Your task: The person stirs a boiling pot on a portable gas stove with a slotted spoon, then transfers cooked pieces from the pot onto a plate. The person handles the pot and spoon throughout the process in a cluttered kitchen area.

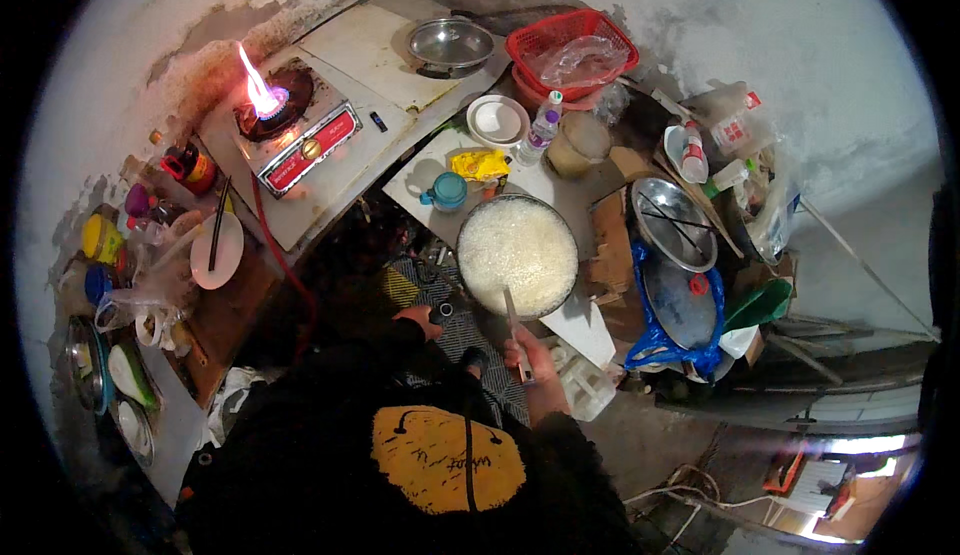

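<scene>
A round pan (517,256) full of pale, frothy, bubbling-looking liquid is before me, partly over the small table's edge. My left hand (420,322) grips a dark handle (444,310) with a ringed end at the pan's lower left; where it joins the pan is unclear. My right hand (534,366) is closed around the handle of a metal utensil (511,306), whose shaft reaches into the froth; its head is hidden. At upper left, a gas stove (311,146) burns with a tall flame (259,88) and carries no pan.
Beyond the pan stand a teal lidded cup (448,191), yellow packet (480,166), plastic bottle (538,135) and white bowls (497,121). A metal bowl (675,225) with chopsticks is at right. A red hose (279,255) hangs from the stove. Chopsticks cross a pale plate (217,251) at left.
</scene>
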The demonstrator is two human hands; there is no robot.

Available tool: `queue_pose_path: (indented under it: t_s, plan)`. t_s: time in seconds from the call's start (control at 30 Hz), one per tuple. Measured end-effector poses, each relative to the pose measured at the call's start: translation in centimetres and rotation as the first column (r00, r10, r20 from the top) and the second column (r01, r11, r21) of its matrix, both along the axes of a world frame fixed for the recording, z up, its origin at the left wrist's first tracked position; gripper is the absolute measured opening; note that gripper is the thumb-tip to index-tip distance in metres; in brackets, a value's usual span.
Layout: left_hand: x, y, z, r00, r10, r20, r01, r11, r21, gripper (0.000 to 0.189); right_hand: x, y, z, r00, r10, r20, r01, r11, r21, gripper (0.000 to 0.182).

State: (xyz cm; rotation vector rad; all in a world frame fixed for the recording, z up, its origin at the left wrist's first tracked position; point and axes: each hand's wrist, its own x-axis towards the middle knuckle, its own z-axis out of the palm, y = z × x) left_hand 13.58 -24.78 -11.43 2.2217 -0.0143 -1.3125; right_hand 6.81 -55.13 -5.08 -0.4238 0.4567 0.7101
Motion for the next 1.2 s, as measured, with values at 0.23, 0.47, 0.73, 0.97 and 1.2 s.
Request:
queue_pose_path:
  t_s: [0.23,0.47,0.73,0.97,1.2]
  plan:
    - [-1.0,0.0,-3.7,0.963,0.092,0.253,-0.099,0.995,0.016,0.087,-2.4,-1.2,-0.6,0.990,-0.113,0.080,0.104,0.988,0.112,0.033]
    - [-1.0,-0.2,0.4,0.971,0.037,0.236,-0.063,0.992,0.105,0.087,-4.3,-2.4,0.9,0.978,-0.170,0.119,0.168,0.985,0.034,0.037]
    - [-1.1,0.1,0.8,0.957,0.080,0.278,-0.090,0.996,0.024,0.066,-3.6,-3.5,3.2,0.985,-0.078,0.156,0.120,0.953,-0.277,0.036]
    - [-1.0,-0.3,2.8,0.958,0.113,0.263,-0.133,0.989,0.058,0.057,-1.0,-3.3,5.8,0.906,0.403,0.130,0.069,0.161,-0.984,0.050]
    - [-1.1,0.5,-1.8,0.965,0.214,0.152,-0.211,0.977,-0.036,0.065,1.3,-4.5,7.6,0.744,0.615,-0.260,0.191,-0.570,-0.799,0.061]
